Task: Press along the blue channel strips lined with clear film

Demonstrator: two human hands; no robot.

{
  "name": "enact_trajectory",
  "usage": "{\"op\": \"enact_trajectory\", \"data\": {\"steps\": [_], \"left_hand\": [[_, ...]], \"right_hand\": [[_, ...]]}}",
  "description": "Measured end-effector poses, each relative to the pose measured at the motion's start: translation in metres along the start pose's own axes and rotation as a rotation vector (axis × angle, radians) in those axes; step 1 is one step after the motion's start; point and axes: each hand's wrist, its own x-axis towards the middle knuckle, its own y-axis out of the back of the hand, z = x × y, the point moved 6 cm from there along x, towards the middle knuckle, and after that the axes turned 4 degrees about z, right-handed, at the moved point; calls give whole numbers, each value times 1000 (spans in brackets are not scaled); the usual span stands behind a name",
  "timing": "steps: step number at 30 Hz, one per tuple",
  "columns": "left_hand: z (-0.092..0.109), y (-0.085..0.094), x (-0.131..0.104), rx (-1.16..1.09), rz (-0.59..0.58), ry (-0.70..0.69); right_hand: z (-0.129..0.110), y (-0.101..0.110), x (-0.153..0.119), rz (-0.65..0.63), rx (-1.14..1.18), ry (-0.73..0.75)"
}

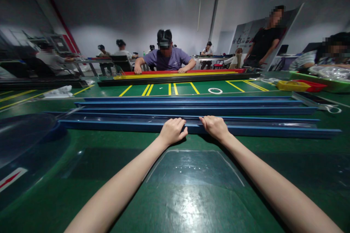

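Observation:
A long blue plastic channel (262, 130) lies across the green table in front of me, its long side walls standing up. My left hand (172, 131) is closed over its near wall around the middle, fingers curled over the top and thumb to the front. A short gap to the right, my right hand (215, 128) grips the same channel, fingers bent over its edge. The fingertips of both hands are partly hidden. Just behind it lie more blue channels (191, 110), side by side and nearly parallel.
A clear sheet (191, 160) lies on the green table before my forearms. At left is a large round blue container (30, 142) with a clear top. A phone (311, 99), yellow tray (293, 86) and white ring (215, 90) lie farther back. A co-worker (168, 58) handles colored strips opposite.

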Motion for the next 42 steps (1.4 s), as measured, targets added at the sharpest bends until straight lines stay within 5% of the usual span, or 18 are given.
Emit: {"op": "enact_trajectory", "data": {"steps": [17,42], "left_hand": [[-5,-1,0,76,-7,56],[-9,-3,1,29,-25,102]], "right_hand": [[65,15,-30,-53,-108,-167],[67,12,-32,-189,-131,-247]]}}
